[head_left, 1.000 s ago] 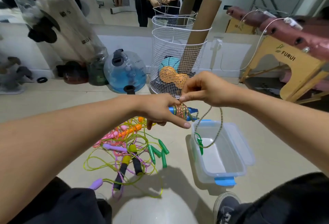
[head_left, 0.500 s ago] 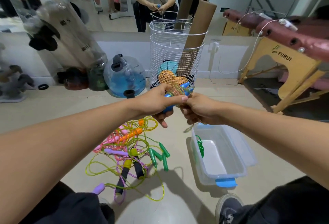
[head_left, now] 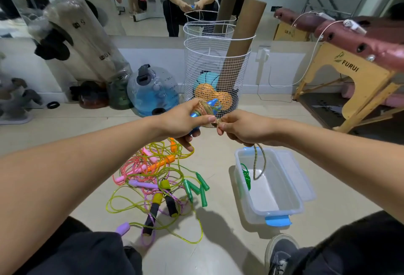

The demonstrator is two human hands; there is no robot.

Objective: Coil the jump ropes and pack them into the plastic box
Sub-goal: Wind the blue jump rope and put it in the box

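Centre frame: left hand [head_left: 181, 120] grips blue-handled rope bundle [head_left: 204, 108]. Right hand [head_left: 242, 127] pinches the rope's loose end, apparently; a loop hangs over the plastic box [head_left: 284, 211] (lower right, green rope [head_left: 246, 176] inside).

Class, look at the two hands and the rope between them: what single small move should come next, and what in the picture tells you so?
Probably another wrap: the right hand should carry its rope end round the blue handles held by the left hand. A loose loop of rope hangs from the right hand over the plastic box, so the coil is not yet finished or ready to pack.
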